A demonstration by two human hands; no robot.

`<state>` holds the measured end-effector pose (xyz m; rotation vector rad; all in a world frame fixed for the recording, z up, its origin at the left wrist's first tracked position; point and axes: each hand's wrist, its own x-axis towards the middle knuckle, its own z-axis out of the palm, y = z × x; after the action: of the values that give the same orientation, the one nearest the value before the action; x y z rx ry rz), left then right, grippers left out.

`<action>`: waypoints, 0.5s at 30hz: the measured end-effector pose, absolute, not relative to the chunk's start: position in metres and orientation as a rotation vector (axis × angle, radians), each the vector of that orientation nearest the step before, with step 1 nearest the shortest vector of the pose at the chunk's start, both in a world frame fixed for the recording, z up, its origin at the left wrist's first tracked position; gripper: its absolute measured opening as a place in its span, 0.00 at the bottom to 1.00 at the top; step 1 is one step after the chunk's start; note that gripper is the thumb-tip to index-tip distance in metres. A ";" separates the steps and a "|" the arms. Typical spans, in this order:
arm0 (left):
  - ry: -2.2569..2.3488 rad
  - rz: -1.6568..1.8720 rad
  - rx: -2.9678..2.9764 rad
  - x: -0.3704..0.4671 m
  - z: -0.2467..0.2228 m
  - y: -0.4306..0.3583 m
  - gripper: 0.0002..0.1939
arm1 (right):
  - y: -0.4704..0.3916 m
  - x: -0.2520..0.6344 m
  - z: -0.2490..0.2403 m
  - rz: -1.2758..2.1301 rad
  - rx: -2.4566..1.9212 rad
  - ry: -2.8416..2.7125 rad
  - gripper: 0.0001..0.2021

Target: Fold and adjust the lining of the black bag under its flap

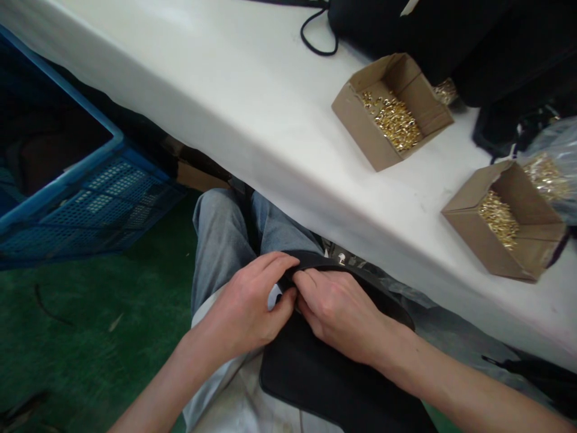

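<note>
Across my lap lies a black bag-like piece with a smooth face and a rounded corner. A dark curved band runs along its upper side. My left hand pinches the band's near end between thumb and fingers. Right beside it, my right hand has its fingers curled in at the same spot, pressed against the piece. Whatever small part lies between the fingertips is hidden. A shiny metal fitting shows just beyond the band.
On the white-covered table stand a cardboard box and another cardboard box, both holding small gold-coloured metal parts. Black bags lie at the back. A blue plastic crate stands on the green floor at left.
</note>
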<state>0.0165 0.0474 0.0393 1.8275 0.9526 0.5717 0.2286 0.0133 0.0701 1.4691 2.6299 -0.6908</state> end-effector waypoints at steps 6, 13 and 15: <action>1.032 0.584 1.957 0.011 0.038 0.038 0.28 | 0.020 0.220 0.065 -0.639 1.434 2.692 0.11; 1.091 0.503 1.989 0.000 0.034 0.034 0.27 | 0.021 0.202 0.071 -0.578 1.613 2.618 0.13; 1.121 0.498 1.968 -0.002 0.033 0.032 0.25 | 0.019 0.199 0.074 -0.547 1.622 2.640 0.13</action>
<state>-0.0018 0.0322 0.0331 1.9676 1.1209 0.4982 0.1992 0.0193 0.0738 1.6222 2.6405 -0.5475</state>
